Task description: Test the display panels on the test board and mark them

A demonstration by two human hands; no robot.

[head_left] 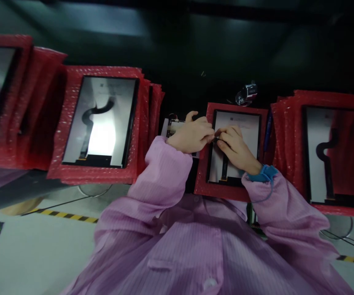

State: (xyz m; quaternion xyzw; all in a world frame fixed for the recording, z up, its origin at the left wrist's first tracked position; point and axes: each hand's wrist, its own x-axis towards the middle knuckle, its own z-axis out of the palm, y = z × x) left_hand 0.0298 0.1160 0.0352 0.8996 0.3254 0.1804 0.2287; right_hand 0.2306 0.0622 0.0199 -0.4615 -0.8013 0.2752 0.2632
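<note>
A display panel (247, 157) with a silver back and black edges lies on a red bubble-wrap pad in front of me. A black flex cable (224, 169) runs up from its lower edge. My left hand (193, 133) reaches in from the left, with thumb and finger pinched at the cable's upper end and another finger raised. From the right, my right hand (237, 148) is closed on the same dark end, its fingertips almost touching the left ones. The fingers hide most of that end.
Red bubble-wrap stacks flank me, with display panels on top at left (120, 119) and right (314, 176). A shiny metal tally counter (246, 94) stands behind the pad. A blue pen (268, 130) lies beside it. Part of a small device (172, 128) shows behind my left hand.
</note>
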